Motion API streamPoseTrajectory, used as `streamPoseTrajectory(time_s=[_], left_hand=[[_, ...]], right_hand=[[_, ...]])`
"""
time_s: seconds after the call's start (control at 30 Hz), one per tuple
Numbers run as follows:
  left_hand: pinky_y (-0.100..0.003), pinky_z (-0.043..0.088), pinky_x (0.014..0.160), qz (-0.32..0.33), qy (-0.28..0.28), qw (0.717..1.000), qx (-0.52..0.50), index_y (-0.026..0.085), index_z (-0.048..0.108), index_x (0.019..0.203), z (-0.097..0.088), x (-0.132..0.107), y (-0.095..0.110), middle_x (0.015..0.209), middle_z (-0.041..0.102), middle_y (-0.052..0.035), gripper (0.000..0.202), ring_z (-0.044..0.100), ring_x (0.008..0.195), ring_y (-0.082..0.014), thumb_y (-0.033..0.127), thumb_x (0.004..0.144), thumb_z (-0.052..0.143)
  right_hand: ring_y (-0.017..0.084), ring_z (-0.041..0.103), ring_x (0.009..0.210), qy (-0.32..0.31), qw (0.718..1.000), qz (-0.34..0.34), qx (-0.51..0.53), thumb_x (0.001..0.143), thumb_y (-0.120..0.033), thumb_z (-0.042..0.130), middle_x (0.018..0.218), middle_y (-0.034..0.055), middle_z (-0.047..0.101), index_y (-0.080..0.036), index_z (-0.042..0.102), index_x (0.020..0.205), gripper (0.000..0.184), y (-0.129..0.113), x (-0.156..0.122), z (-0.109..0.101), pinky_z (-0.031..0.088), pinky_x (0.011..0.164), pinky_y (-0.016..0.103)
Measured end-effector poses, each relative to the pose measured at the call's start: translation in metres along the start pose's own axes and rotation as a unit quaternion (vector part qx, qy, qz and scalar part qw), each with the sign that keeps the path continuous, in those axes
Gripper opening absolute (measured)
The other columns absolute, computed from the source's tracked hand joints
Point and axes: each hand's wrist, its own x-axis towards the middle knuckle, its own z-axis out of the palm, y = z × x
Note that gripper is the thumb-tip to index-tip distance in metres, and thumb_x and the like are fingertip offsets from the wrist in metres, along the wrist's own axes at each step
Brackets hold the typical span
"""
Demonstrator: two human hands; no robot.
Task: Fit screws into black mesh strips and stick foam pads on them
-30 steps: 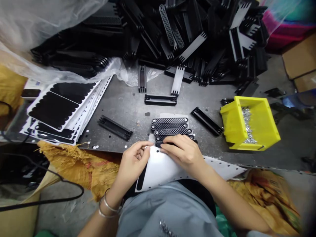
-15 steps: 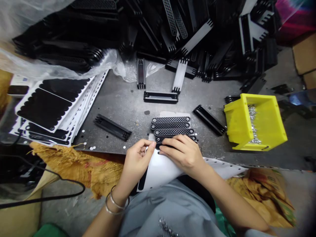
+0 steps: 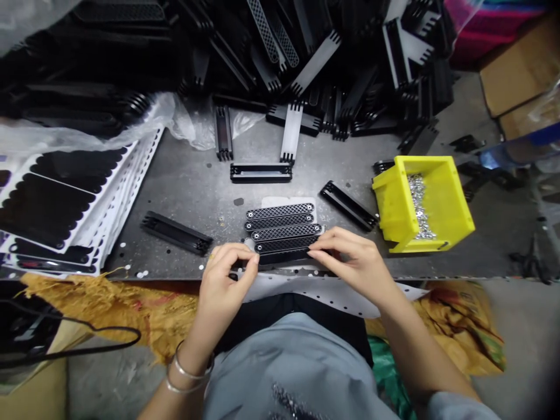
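From my head view, my left hand point(image 3: 223, 286) and right hand point(image 3: 350, 259) close narrowly at either end of the nearest black bar point(image 3: 280, 255), near the edge of the steel table point(image 3: 188, 186) — whether they truly grip it, I can't tell. A slip could knock the lattice-faced bars point(image 3: 280, 224) just beyond it out of line. Earlier the white perforated sheet point(image 3: 315, 286) curled up under my hands; now it lies low along the table's near edge.
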Motion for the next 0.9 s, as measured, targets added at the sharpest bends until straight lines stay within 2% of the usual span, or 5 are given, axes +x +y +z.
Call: streamPoseTrajectory(time_s=[0.33, 0.5, 0.6, 0.73, 0.9], left_hand=[[-0.034, 0.049, 0.089, 0.01, 0.016, 1.0, 0.018, 0.023, 0.069, 0.081, 0.002, -0.005, -0.001, 0.089, 0.073, -0.0025, 0.017, 0.067, 0.09, -0.0201, 0.031, 0.096, 0.065], [-0.044, 0.043, 0.114, 0.004, 0.206, 0.96, 0.191, 0.021, 0.071, 0.118, -0.06, 0.032, -0.036, 0.125, 0.073, -0.0118, 0.027, 0.064, 0.123, -0.0282, 0.037, 0.1, 0.06], [-0.057, 0.026, 0.125, -0.096, 0.223, 0.912, 0.331, 0.003, 0.05, 0.148, -0.111, 0.067, -0.068, 0.162, 0.041, -0.0293, 0.066, 0.034, 0.154, -0.0431, 0.042, 0.097, 0.062], [-0.055, 0.039, 0.116, -0.171, 0.184, 0.864, 0.435, 0.0, 0.055, 0.143, -0.141, 0.09, -0.091, 0.154, 0.049, -0.0328, 0.05, 0.048, 0.145, -0.0433, 0.028, 0.104, 0.041], [-0.04, 0.052, 0.088, -0.179, 0.182, 0.849, 0.462, 0.011, 0.072, 0.119, -0.152, 0.091, -0.088, 0.11, 0.076, -0.0231, 0.04, 0.073, 0.104, -0.0346, 0.024, 0.106, 0.036]], right_hand=[[0.017, 0.064, 0.084, 0.022, 0.995, -0.059, -0.08, 0.1, -0.024, 0.065, 0.096, 0.0053, 0.062, -0.022, 0.077, 0.11, 0.016, 0.006, -0.005, -0.001, 0.057, 0.074, 0.032], [0.016, 0.058, 0.077, 0.202, 0.964, -0.027, -0.171, 0.095, -0.019, 0.072, 0.093, 0.0038, 0.058, -0.025, 0.076, 0.113, 0.02, 0.008, -0.026, -0.004, 0.052, 0.068, 0.031], [0.015, 0.056, 0.071, 0.215, 0.963, -0.046, -0.154, 0.093, -0.02, 0.073, 0.092, 0.0029, 0.059, -0.026, 0.076, 0.109, 0.017, 0.007, -0.029, 0.001, 0.049, 0.064, 0.03], [0.017, 0.061, 0.072, 0.194, 0.967, -0.077, -0.146, 0.095, -0.023, 0.07, 0.095, 0.0039, 0.062, -0.027, 0.076, 0.109, 0.016, 0.003, -0.027, 0.013, 0.054, 0.071, 0.034], [0.017, 0.064, 0.076, 0.189, 0.968, -0.087, -0.143, 0.095, -0.023, 0.07, 0.097, 0.0047, 0.062, -0.027, 0.076, 0.107, 0.014, 0.003, -0.029, 0.023, 0.056, 0.07, 0.032]])
